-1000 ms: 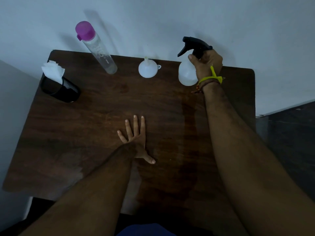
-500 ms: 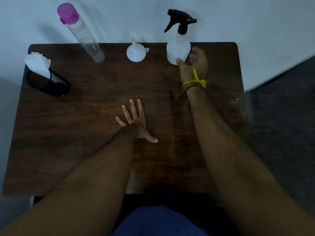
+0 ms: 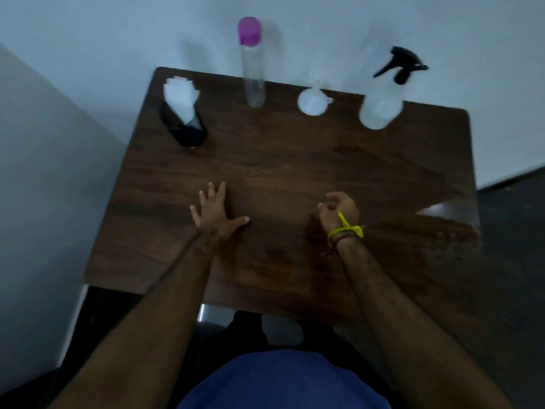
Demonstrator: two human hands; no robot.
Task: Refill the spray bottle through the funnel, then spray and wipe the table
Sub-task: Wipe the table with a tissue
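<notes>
Resting flat, left hand fingers spread on table | right hand loosely curled, holding nothing | spray bottle at far right edge, funnel beside it, both untouched | frame blurred

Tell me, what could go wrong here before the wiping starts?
The tall bottle with the pink cap stands close to the table's back edge; a careless reach might tip it. The spray bottle sits near the back right corner and could get knocked off. The small funnel may wobble during pouring and spill water.
</notes>
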